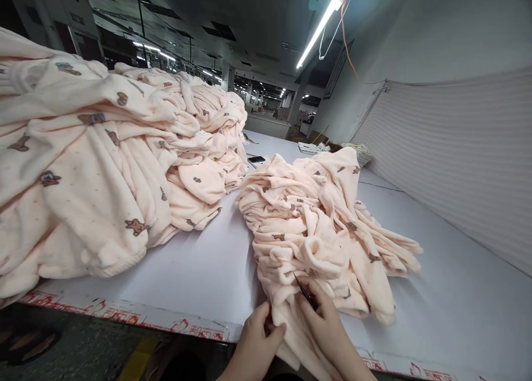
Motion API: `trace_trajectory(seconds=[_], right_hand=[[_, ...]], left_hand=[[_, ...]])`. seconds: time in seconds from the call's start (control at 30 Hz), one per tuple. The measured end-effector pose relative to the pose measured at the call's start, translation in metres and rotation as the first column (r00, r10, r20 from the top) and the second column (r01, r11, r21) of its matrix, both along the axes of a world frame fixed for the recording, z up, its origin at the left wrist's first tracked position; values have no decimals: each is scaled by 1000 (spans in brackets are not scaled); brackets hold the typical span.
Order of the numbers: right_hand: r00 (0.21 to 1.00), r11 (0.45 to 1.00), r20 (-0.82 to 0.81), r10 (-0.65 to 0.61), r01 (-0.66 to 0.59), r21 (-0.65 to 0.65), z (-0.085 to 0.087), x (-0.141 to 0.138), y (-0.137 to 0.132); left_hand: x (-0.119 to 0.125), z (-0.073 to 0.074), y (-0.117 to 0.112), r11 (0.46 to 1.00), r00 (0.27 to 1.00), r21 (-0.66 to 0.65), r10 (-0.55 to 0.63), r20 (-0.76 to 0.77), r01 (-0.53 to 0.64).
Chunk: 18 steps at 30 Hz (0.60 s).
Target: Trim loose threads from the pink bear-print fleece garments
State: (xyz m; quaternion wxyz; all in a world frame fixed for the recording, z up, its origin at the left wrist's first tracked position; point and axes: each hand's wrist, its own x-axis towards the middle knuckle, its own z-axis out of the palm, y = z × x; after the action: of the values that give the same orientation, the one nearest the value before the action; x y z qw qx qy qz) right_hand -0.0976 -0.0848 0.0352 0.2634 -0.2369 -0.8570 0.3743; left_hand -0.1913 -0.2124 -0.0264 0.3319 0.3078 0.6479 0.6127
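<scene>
My left hand (258,336) is closed on the edge of a pale pink plush garment (291,320) at the table's front edge, thumb and fingers pinching the cloth. Close on its right, my right hand (322,317) holds small dark thread snips (306,293), their pointed tip aimed up and away from me. Its fingers also rest against the same cloth. The garment hangs over the edge toward me. Behind my hands lies a heap of similar garments (286,215) with small brown animal prints, sleeves trailing to the right.
A much larger pile of the same pink garments (95,187) covers the left of the white table (191,270). A phone (256,159) lies between the piles. Striped cloth (457,159) hangs along the right wall. A tube light (322,24) hangs overhead.
</scene>
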Motion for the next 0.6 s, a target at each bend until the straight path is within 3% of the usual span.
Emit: trace_trajectory(seconds=[0.07, 0.13, 0.2, 0.23, 0.37, 0.47, 0.6], right_hand=[[995, 983, 95, -18, 0, 184, 4, 11, 6], [972, 937, 226, -68, -16, 350, 6, 19, 9], [931, 904, 348, -111, -51, 424, 9, 23, 5], [912, 901, 394, -118, -69, 428, 12, 24, 1], [889, 931, 456, -45, -128, 342, 27, 23, -21], [891, 936, 455, 10, -168, 308, 34, 20, -31], [870, 918, 492, -44, -160, 364, 27, 14, -32]], left_hand=[[-1, 1, 2, 998, 998, 36, 55, -17, -55], [-3, 1, -2, 977, 974, 106, 197, -114, -185], [-7, 1, -8, 937, 927, 191, 326, -185, -292], [-9, 0, -11, 930, 926, 211, 338, -169, -301], [-16, 3, -11, 956, 971, 239, 119, 208, -168], [-18, 8, -8, 937, 874, 278, 56, 483, -213], [-16, 17, -7, 923, 673, 284, -37, 739, -260]])
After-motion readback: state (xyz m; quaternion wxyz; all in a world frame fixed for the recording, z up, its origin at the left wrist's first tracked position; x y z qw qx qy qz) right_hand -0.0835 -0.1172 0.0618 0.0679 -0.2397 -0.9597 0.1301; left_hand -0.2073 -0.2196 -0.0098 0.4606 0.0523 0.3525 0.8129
